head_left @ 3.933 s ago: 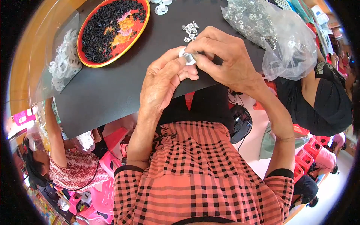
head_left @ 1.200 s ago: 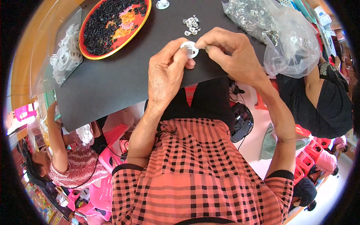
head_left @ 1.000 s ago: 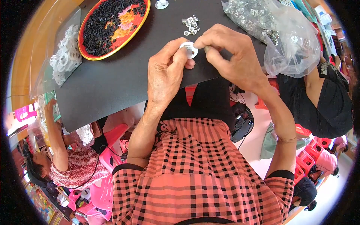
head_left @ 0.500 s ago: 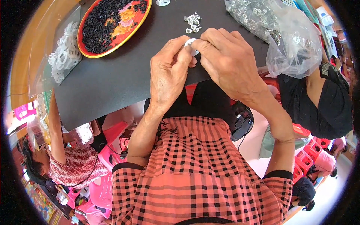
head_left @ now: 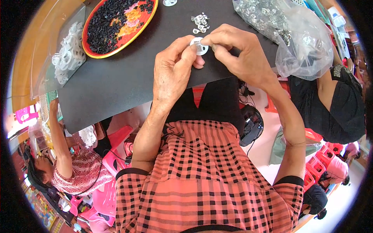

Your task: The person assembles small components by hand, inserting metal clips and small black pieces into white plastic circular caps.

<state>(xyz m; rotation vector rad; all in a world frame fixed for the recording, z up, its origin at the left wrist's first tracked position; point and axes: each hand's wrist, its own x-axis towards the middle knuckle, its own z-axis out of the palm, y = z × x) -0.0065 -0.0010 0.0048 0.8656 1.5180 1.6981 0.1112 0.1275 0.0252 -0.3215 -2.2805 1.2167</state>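
My left hand (head_left: 171,73) pinches a small round white plastic disc (head_left: 201,49) with cut-outs between thumb and fingers, just above the near part of the black table. The fingertips of my right hand (head_left: 246,56) are bent against the disc's upper right edge. Whether a smaller part lies under those fingertips is hidden. Beyond the hands sits a little pile of shiny metal pieces (head_left: 201,23) on the tabletop. Another white disc (head_left: 169,2) lies at the far edge of the view.
A red, yellow-rimmed tray (head_left: 134,29) of small black pieces stands at the far left. Beside it is a clear bag of white rings (head_left: 69,58). A plastic bag of metal pieces (head_left: 303,42) rests at the right. Other people sit left and right of the black table (head_left: 108,93).
My right hand has shifted slightly up, its fingers opening out from the disc, so more of the disc shows. My left hand keeps its pinch.
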